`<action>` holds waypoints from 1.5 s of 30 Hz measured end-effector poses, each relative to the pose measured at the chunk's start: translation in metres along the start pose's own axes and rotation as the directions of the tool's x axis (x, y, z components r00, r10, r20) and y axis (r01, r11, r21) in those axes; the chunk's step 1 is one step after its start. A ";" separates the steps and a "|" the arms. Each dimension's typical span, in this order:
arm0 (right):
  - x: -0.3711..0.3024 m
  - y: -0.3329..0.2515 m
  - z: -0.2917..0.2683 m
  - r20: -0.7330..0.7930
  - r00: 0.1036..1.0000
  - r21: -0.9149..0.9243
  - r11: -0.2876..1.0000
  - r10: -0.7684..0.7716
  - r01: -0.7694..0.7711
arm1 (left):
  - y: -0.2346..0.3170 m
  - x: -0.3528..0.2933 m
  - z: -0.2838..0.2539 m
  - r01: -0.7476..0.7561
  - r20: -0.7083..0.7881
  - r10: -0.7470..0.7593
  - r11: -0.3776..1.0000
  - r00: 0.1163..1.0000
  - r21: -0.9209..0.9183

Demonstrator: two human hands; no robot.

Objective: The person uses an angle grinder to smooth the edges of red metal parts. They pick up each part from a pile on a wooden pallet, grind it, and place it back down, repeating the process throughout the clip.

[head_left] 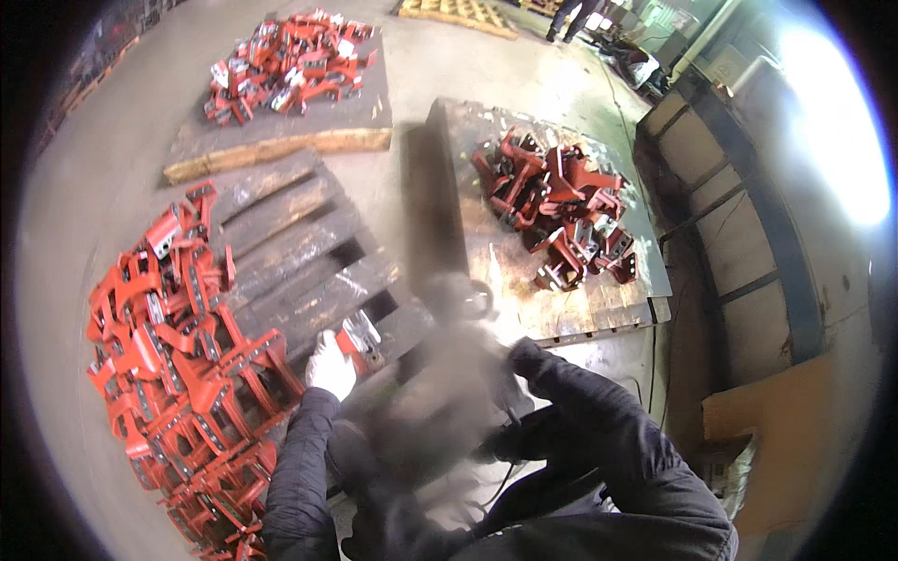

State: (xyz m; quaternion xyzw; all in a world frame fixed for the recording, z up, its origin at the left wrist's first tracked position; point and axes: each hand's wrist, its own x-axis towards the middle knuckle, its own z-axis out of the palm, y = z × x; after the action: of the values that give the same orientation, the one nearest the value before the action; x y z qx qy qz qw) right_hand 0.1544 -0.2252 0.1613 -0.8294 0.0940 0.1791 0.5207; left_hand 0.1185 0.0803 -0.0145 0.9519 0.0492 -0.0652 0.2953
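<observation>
My left hand (332, 367), in a white glove, is closed on a red metal bracket (358, 346) with a bare shiny end. The bracket is at the near right corner of a dark wooden pallet (290, 248). My right hand (505, 331), also in a light glove, is smeared by motion, so its fingers do not show. Right beside it is a dark grey blurred object (452, 297) with a ring-like part; its kind cannot be made out. Below, another large dark blurred shape lies between my forearms.
Red brackets (178, 365) cover the left pallet's side. Another heap of red brackets (561, 201) sits on the right-hand platform (505, 290), and a third heap (295, 65) on the far board (309, 140). A panelled barrier (739, 224) borders the right. A person's legs (571, 19) show far off.
</observation>
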 end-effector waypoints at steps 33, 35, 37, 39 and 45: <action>-0.068 0.102 -0.217 -0.574 0.744 0.816 0.313 0.341 0.486 | 0.542 0.152 -0.080 -0.614 -0.289 0.661 0.750 0.693 0.244; -0.075 0.091 -0.217 -0.594 0.746 0.797 0.342 0.301 0.498 | 0.507 0.160 -0.087 -0.689 -0.190 0.758 0.648 0.624 0.325; -0.079 0.089 -0.224 -0.610 0.728 0.782 0.382 0.313 0.492 | 0.462 0.131 -0.100 -0.632 0.034 0.699 0.624 0.715 0.460; -0.072 0.090 -0.215 -0.571 0.764 0.805 0.387 0.300 0.450 | 0.371 0.107 -0.123 -0.510 0.058 0.590 0.640 0.806 0.575; -0.048 0.125 -0.216 -0.541 0.836 0.724 0.457 -0.088 0.516 | 0.093 -0.018 -0.177 0.125 -0.059 -0.111 0.815 0.992 0.565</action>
State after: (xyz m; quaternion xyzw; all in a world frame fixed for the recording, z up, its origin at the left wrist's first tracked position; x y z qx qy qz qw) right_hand 0.1103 -0.4759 0.1613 -0.4864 0.1274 -0.1756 0.8464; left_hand 0.1295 0.1038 0.1849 0.9924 0.0901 -0.0839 -0.0066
